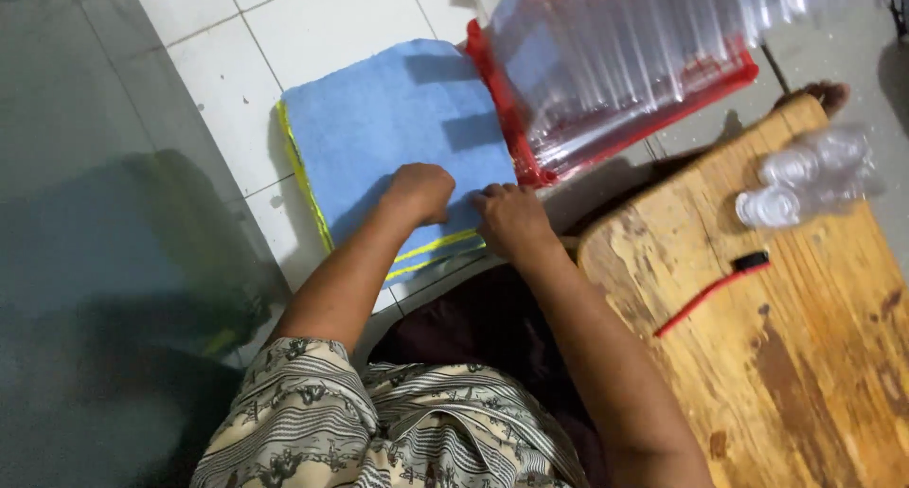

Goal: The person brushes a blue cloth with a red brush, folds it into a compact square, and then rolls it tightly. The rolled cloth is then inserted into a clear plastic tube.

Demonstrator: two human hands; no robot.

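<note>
Fingers of the left hand (417, 193) are curled into a fist, pressing on the folded blue towel (388, 128) on the white tiled floor (227, 81). Right hand (511, 221) fingers bend down over the towel's near right edge, touching it. Further right: red-rimmed clear plastic stack (615, 62), wooden desk (805, 355).

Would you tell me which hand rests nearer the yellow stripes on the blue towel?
The right hand; the left hand lies farther up the blue towel.
</note>
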